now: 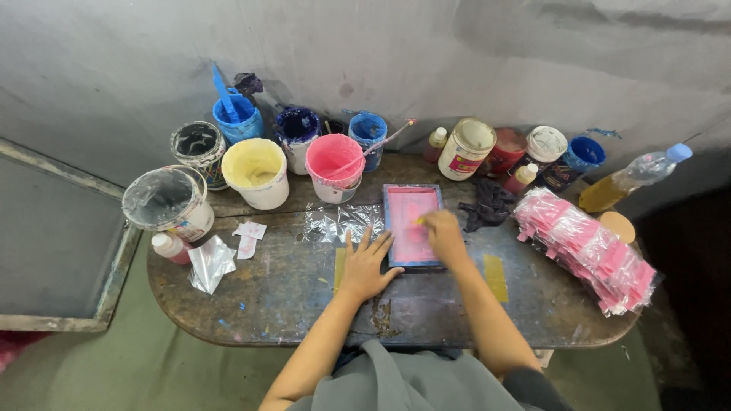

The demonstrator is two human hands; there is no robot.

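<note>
A small blue-framed printing screen (412, 199) coated in pink ink lies flat on the worn table (289, 297). My left hand (364, 262) presses down with fingers spread, its fingertips resting on the frame's left edge. My right hand (444, 233) is closed around a small yellowish tool (419, 221) pressed on the pink mesh; most of the tool is hidden by my fingers. A strip of yellow tape (339, 266) lies partly under my left hand.
Open tubs of paint stand along the back: pink (335, 164) with a stick in it, yellow (256, 171), blue (237, 118), dark blue (298, 129). A stack of pink packets in plastic (586, 247) lies at right, beside a dark rag (487, 204) and an oil bottle (636, 176).
</note>
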